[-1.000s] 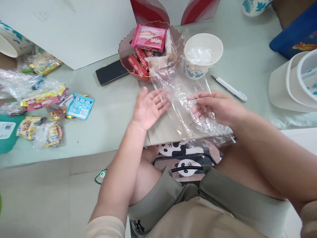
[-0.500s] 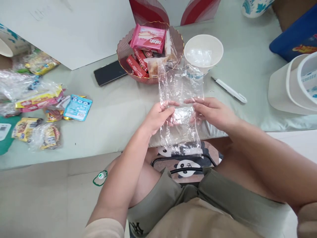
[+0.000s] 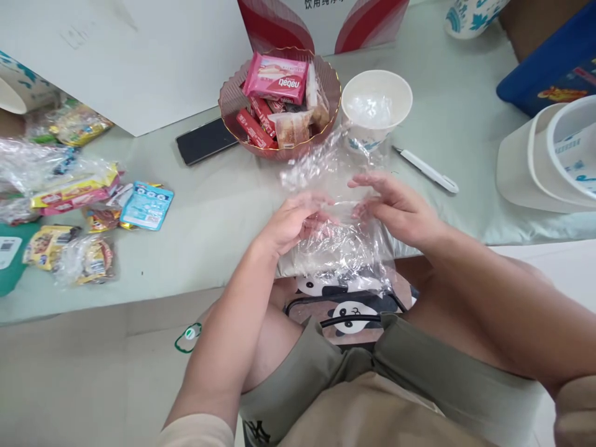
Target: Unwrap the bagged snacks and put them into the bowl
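Observation:
A crinkled sheet of clear plastic bags (image 3: 342, 248) stretches between my hands over the table's front edge. Its upper part (image 3: 321, 158) is blurred and reaches up beside the pink bowl and the paper cup. My left hand (image 3: 295, 220) has its fingers curled on the left side of the plastic. On the right side, my right hand (image 3: 395, 205) pinches the plastic with thumb and lower fingers, the index finger lifted off. Some fingertips show only through the film. Beyond them stands a white paper cup (image 3: 395, 118) with folded clear plastic inside.
A pink ribbed bowl (image 3: 228, 102) holds several wrapped snacks. Behind it lies a phone (image 3: 205, 141). A white utility knife (image 3: 426, 169) rests on the right, near stacked white bins (image 3: 516, 155). Snack packets (image 3: 146, 205) spread over the left, below a white board (image 3: 139, 62).
The flat plastic has bunched and crumpled, its upper part swinging left. My hands have shifted slightly, and the right index finger has risen off the film.

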